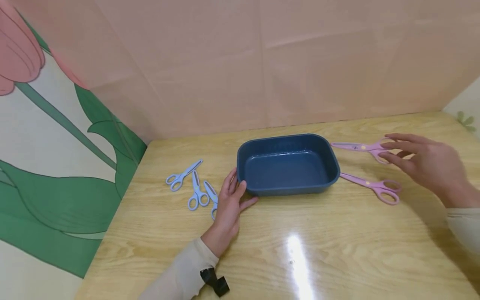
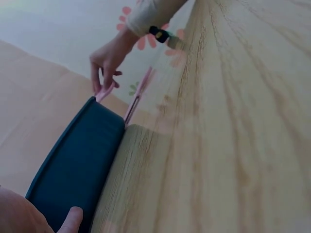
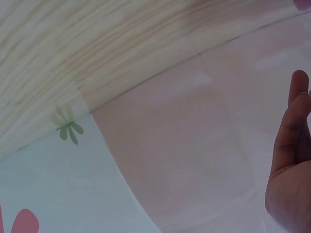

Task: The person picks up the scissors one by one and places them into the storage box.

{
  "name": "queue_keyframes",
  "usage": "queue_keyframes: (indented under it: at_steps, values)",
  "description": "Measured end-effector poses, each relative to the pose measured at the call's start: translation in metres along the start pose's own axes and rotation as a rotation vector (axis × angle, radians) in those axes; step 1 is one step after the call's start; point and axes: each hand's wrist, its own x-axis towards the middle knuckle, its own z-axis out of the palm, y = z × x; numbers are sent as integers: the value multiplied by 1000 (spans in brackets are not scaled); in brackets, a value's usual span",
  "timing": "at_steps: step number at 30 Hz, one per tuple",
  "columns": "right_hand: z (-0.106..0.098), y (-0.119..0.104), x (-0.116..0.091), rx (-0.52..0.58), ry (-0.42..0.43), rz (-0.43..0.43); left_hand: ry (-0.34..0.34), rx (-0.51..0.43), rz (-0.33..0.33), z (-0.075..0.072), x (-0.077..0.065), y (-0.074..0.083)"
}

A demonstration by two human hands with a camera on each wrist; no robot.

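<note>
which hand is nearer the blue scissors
Left. The left hand is just right of the blue scissors, partly covering one pair in the head view; the right hand is beyond the container, at the upper pink scissors.

bin (image 1: pixel 288 168): smooth semi-gloss plstc | pink scissors (image 1: pixel 372 184): smooth plstc | tbl (image 1: pixel 345 241): glossy wood-look

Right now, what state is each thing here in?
Blue container: upright, nothing visible inside.
Upper pink scissors: blades together, handles pinched by right fingers.
Lower pink scissors: lying flat, blades together.
Blue scissors: three lying flat, one partly hidden.
Left fingers: gripping container's left end.
</note>
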Motion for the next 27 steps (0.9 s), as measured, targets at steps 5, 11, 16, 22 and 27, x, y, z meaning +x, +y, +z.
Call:
queue_keyframes:
  at_steps: [5,11,16,22,27]
  values:
    - [1,-10,4,33,35,-4,11,-9,4,1,0,2]
    - [3,-19,6,63,60,-51,21,-2,-5,3,-1,2]
    - [5,-23,9,66,61,-80,21,2,0,3,-2,1]
    - [10,-30,11,82,65,-156,23,-2,12,3,-3,2]
    - [15,-34,14,109,65,-182,49,5,20,4,-3,3]
